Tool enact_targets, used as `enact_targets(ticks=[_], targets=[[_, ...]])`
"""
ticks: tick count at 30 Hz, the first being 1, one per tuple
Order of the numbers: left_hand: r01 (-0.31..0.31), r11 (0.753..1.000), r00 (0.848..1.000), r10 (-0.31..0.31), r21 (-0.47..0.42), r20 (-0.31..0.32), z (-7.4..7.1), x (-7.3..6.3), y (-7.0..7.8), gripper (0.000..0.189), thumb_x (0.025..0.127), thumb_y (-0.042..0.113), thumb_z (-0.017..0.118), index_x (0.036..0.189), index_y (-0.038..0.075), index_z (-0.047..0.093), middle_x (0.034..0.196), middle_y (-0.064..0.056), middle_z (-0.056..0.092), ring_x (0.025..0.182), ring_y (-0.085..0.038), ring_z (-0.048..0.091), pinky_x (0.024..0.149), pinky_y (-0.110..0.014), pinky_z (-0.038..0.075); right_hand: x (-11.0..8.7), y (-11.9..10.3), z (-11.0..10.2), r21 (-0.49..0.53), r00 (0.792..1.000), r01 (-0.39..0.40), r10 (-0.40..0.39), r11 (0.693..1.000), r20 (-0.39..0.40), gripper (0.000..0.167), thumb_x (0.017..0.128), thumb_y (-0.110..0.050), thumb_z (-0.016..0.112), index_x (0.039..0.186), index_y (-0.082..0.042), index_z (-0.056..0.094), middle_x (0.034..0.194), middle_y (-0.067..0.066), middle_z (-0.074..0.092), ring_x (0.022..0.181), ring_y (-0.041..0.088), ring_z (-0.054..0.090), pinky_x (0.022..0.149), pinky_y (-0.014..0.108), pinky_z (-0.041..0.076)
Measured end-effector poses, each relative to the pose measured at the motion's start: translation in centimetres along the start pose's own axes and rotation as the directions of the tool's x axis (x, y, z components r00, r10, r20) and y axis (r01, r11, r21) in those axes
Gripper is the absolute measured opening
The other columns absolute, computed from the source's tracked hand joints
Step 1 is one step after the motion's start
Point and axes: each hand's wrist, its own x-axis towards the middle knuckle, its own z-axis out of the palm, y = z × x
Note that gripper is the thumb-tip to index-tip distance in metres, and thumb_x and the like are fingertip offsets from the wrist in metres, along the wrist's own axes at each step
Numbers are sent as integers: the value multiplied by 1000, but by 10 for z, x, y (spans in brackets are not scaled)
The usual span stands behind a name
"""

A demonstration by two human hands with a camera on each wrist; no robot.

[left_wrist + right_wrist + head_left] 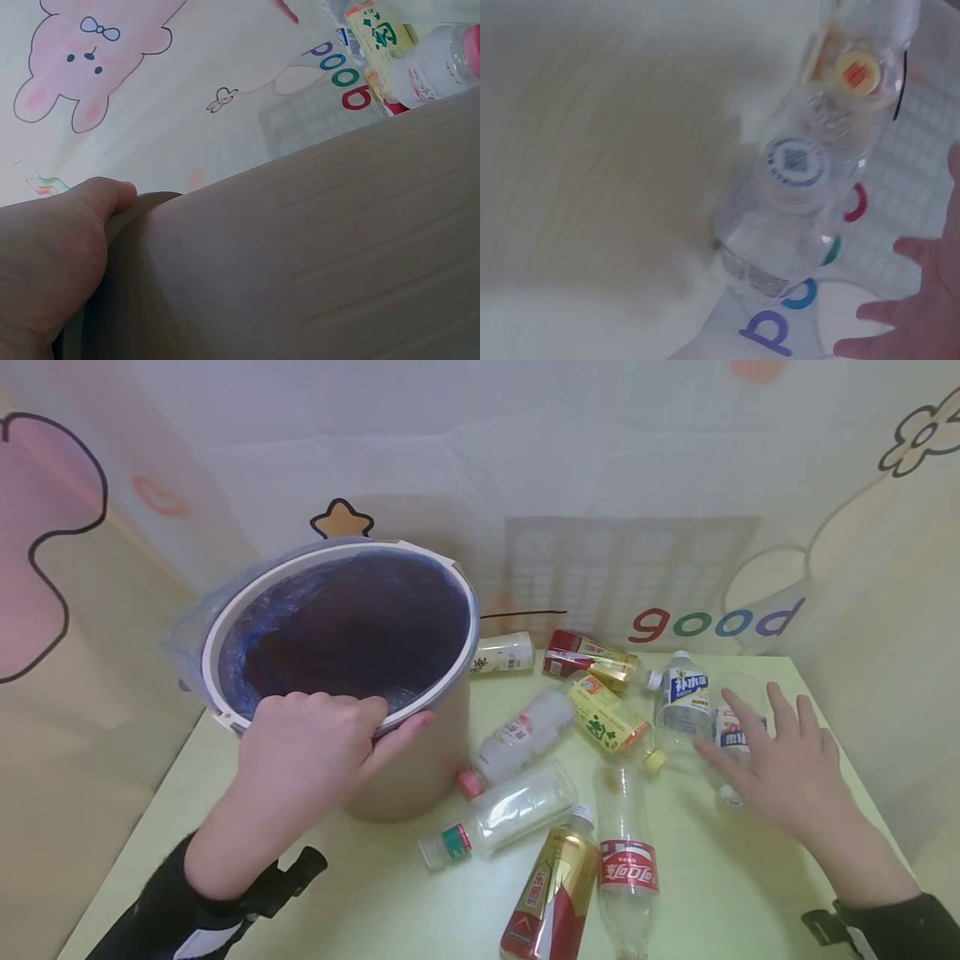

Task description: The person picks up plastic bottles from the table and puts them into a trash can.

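Note:
My left hand (307,756) grips the near rim of a beige bin (427,768) lined with a blue plastic bag (262,660); its thumb lies along the outside. In the left wrist view that hand (52,255) is at the edge of the bin wall (300,240). My right hand (791,768), fingers spread, hovers at the table's right side over a clear bottle (729,735), partly hiding it. Beside that stands a bottle with a blue-and-white label (684,689). The right wrist view shows a white-capped clear bottle (769,240) apart from the spread fingers (911,247).
Several more bottles lie on the pale table (705,877): a yellow-labelled one (607,714), a pink-capped one (525,735), a clear one (525,806), a red-labelled one (628,864), and gold-and-red ones (551,893). A white can-like container (504,653) lies behind. Printed cloth (562,460) hangs at the back.

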Motion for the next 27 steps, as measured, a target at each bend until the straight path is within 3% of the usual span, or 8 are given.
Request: enact_targets(ticks=[3, 7, 14, 16, 21, 27], targets=[[-13, 1000, 1000, 13, -8, -2, 0, 1, 4, 75, 115, 67, 22, 59, 18, 32, 50, 6, 24, 42, -14, 18, 44, -31, 13, 13, 9, 4, 59, 997, -73, 74, 996, -13, 83, 110, -60, 51, 168, -5, 29, 165, 49, 13, 149, 74, 12, 100, 92, 21], [-47, 999, 999, 47, -28, -15, 1, 3, 8, 73, 115, 65, 26, 59, 18, 32, 50, 7, 24, 43, -12, 18, 44, -31, 14, 28, 17, 10, 104, 985, -173, 169, 979, 40, 89, 112, -65, 40, 171, -2, 17, 165, 50, 5, 150, 74, 6, 99, 92, 20], [-64, 995, 997, 67, -76, 41, -1, 3, 8, 67, 109, 60, 52, 59, 20, 35, 52, 8, 26, 43, -10, 21, 44, -30, 17, 44, 30, 19, 82, 957, -273, 262, 958, 128, 98, 110, -71, 27, 169, 5, 7, 159, 57, 2, 144, 81, 6, 97, 92, 23], [-75, 993, 996, 79, -88, 51, -2, 3, 6, 67, 110, 61, 50, 59, 21, 34, 52, 9, 26, 44, -9, 21, 45, -30, 17, 46, 33, 20, 78, 951, -283, 269, 956, 151, 98, 110, -71, 26, 169, 5, 7, 159, 58, 2, 143, 82, 7, 97, 93, 24], [-128, 986, 991, 131, -105, 30, -1, 3, 3, 72, 114, 67, 29, 59, 20, 32, 52, 9, 24, 45, -7, 17, 47, -29, 13, 48, 42, 20, 76, 942, -283, 262, 956, 211, 94, 111, -70, 26, 171, 0, 5, 159, 57, -3, 138, 86, 10, 97, 94, 23], [-191, 976, 982, 189, -105, -27, 0, 3, -3, 71, 115, 66, 30, 61, 20, 31, 52, 10, 23, 45, -7, 14, 48, -28, 10, 50, 55, 16, 36, 941, -235, 218, 971, 259, 91, 113, -66, 30, 171, -2, 2, 154, 62, -1, 129, 91, 17, 97, 93, 26]])
